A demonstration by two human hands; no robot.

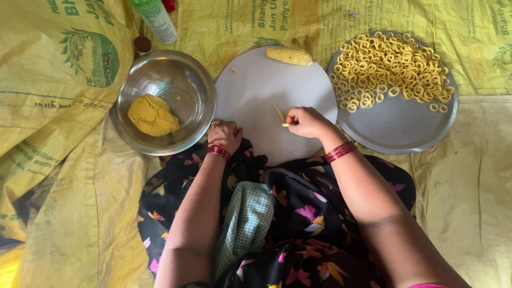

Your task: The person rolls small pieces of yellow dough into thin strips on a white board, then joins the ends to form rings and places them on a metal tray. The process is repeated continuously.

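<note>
My right hand pinches one end of a thin yellow dough strip that lies on the round white board. My left hand rests curled at the board's near left edge, holding nothing that I can see. A thicker roll of yellow dough lies at the board's far edge. Left of the board, a steel bowl holds a lump of yellow dough. To the right, a round steel plate carries several small dough rings on its far half.
Yellow printed sacks cover the floor all round. A white and green bottle and a small brown-capped container stand beyond the bowl. My lap in dark flowered cloth lies just below the board.
</note>
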